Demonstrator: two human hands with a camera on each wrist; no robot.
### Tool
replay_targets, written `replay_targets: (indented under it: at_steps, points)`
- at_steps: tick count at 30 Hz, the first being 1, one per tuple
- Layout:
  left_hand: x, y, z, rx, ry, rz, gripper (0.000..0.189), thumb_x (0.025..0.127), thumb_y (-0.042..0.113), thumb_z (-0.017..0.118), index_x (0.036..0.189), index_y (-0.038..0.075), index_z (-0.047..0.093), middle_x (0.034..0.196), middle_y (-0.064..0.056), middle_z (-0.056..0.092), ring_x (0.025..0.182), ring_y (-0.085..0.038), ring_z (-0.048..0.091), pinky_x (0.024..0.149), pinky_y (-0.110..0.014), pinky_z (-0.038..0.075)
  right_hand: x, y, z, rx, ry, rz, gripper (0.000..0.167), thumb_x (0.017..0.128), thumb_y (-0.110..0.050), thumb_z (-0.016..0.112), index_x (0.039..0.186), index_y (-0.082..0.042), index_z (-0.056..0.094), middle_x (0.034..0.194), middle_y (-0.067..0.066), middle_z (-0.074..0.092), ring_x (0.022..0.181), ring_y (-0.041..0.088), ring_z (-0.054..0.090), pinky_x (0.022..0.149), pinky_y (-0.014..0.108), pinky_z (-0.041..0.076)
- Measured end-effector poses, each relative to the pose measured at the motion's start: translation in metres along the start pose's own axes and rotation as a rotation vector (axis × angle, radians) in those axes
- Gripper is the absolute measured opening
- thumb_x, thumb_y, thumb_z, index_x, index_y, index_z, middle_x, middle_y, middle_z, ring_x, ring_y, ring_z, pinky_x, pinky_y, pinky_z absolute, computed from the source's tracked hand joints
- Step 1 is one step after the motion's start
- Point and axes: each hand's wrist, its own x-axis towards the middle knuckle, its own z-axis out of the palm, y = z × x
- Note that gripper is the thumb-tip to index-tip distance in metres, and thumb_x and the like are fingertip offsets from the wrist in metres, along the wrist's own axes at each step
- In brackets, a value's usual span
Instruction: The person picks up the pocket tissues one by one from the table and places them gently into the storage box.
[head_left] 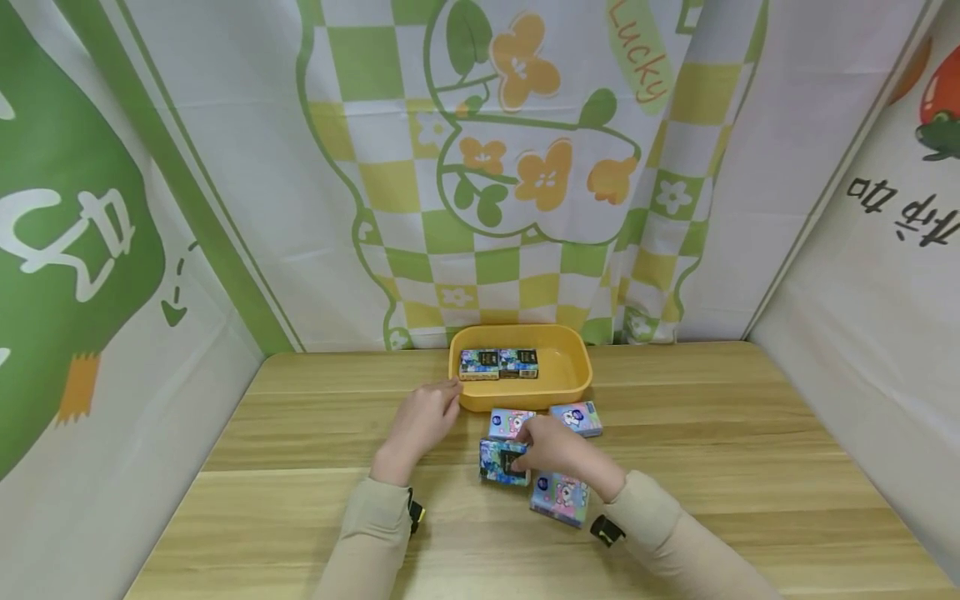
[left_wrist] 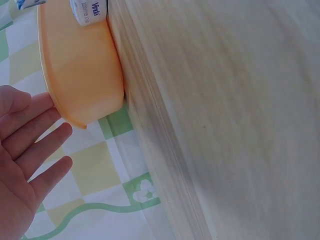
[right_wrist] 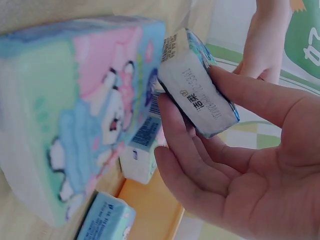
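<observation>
My right hand (head_left: 558,450) pinches a dark blue floral tissue pack (head_left: 501,462) between thumb and fingers. The right wrist view shows the white printed end of that tissue pack (right_wrist: 197,95) between the fingertips. At the front left corner of the yellow plastic basket (head_left: 525,398), my left hand (head_left: 423,417) has its fingertips right at the rim. In the left wrist view the fingers (left_wrist: 47,150) are spread and fairly straight. Two matching floral packs (head_left: 480,364) lie side by side in the basket's left part.
Pastel cartoon tissue packs lie in front of the basket: one (head_left: 508,422) partly behind the right hand, one (head_left: 576,418) at the basket's right front, one (head_left: 560,498) nearer the person. A printed curtain (head_left: 495,275) hangs behind the wooden table (head_left: 300,467).
</observation>
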Motion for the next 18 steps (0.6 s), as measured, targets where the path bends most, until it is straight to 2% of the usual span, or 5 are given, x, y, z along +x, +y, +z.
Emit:
replay_targets:
  at_steps: [4,11,15,18]
  points:
    - [0.0,0.0,0.0,-0.005,-0.003,-0.002,0.026,0.091,0.012,0.056,0.112,0.004,0.07,0.122,-0.011,0.065,0.111,-0.028,0.064,0.096,-0.041,0.052,-0.002,0.001,-0.004,0.04,0.007,-0.01,0.038,0.075,-0.019,0.079,0.106,-0.001,0.066,0.1,0.009,0.067,0.082,0.017,0.061,0.073,0.034,0.056]
    - [-0.001,0.001,-0.001,-0.007,-0.002,-0.006,0.026,0.091,0.012,0.056,0.112,0.004,0.069,0.122,-0.011,0.065,0.111,-0.028,0.063,0.097,-0.042,0.051,-0.005,-0.002,-0.013,0.058,0.03,-0.017,0.035,0.078,-0.018,0.077,0.106,0.001,0.065,0.088,0.005,0.064,0.077,0.015,0.059,0.069,0.03,0.054]
    - [-0.001,0.001,-0.001,-0.003,-0.003,-0.01,0.025,0.091,0.012,0.057,0.112,0.004,0.07,0.122,-0.011,0.065,0.111,-0.028,0.063,0.097,-0.041,0.051,-0.002,-0.003,-0.019,0.032,0.052,-0.01,0.035,0.077,-0.018,0.078,0.105,0.0,0.067,0.073,0.001,0.062,0.065,0.012,0.054,0.068,0.029,0.053]
    - [-0.001,0.001,-0.001,0.002,-0.005,-0.012,0.026,0.091,0.011,0.057,0.112,0.005,0.07,0.122,-0.01,0.065,0.111,-0.027,0.063,0.096,-0.041,0.052,-0.001,-0.002,-0.023,0.036,0.074,-0.011,0.034,0.078,-0.017,0.077,0.106,0.001,0.068,0.062,0.0,0.055,0.055,0.01,0.047,0.062,0.025,0.049]
